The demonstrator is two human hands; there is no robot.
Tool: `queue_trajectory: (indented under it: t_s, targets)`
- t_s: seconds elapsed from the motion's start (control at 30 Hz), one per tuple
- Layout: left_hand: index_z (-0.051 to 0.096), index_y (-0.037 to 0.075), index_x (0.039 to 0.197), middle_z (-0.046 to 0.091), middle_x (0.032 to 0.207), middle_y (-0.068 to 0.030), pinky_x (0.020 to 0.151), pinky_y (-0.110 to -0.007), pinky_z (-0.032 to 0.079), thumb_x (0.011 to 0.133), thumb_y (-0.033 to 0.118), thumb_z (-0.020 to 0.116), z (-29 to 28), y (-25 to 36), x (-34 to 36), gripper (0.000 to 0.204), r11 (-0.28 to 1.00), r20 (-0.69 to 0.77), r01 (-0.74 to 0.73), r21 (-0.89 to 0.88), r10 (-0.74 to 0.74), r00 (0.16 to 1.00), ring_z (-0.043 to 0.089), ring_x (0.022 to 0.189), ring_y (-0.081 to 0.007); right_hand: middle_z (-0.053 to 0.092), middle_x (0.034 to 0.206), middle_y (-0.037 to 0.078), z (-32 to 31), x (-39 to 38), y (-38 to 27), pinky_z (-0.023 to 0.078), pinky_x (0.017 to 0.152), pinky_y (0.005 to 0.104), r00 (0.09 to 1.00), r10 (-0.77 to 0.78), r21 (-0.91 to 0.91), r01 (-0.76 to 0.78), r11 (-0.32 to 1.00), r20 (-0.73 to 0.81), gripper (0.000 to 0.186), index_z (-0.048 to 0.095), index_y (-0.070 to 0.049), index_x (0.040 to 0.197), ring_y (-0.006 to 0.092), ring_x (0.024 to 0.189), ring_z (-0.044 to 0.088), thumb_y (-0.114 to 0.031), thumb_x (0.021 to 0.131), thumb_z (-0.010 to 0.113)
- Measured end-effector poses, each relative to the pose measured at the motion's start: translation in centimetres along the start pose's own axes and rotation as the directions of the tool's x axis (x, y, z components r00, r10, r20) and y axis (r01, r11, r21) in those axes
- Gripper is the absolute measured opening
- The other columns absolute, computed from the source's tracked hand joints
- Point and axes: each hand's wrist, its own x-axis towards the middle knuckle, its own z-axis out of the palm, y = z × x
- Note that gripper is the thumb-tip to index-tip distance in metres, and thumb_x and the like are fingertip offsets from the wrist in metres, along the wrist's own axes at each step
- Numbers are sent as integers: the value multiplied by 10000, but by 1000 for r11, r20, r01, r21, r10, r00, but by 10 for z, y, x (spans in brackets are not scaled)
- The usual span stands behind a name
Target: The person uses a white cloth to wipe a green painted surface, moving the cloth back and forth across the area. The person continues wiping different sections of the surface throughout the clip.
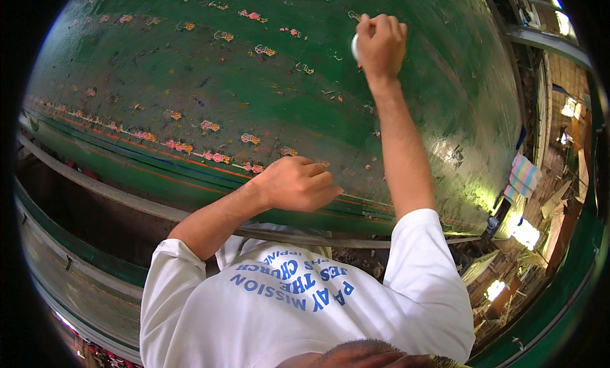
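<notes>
A small white object (pixel 355 46), too hidden to identify, sat clamped in the right hand (pixel 381 43), pressed against the upper part of the green painted panel (pixel 190 69). Lower on that panel, just above its red & blue stripes (pixel 159 153), the left hand (pixel 297 184) rested w/ fingers curled together, holding nothing visible. Rows of pink/orange flower motifs (pixel 216 156) ran across the panel betw. & left of both hands.

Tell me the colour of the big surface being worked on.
Green panel with small pink and orange flecks, seen in the head view.
</notes>
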Motion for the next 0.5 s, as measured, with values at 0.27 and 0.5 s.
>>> queue_trajectory:
  t_s: [0.27,0.5]
  targets:
    - [503,160,613,451,659,22,466,-305,457,858,134,877,6,1,0,448,1000,-91,7,-24,-9,996,548,530,-127,638,812,90,10,14,-20,522,725,464,989,-144,18,145,989,-23,218,635,-131,777,334,779,609,-185,936,775]
    - [512,158,626,452,666,14,472,-302,476,860,141,874,10,2,1,431,1000,-100,11,-18,-13,995,551,536,-128,661,820,56,19,3,-106,536,717,445,902,-430,208,415,886,34,155,695,-157,803,300,818,638,-234,935,725]
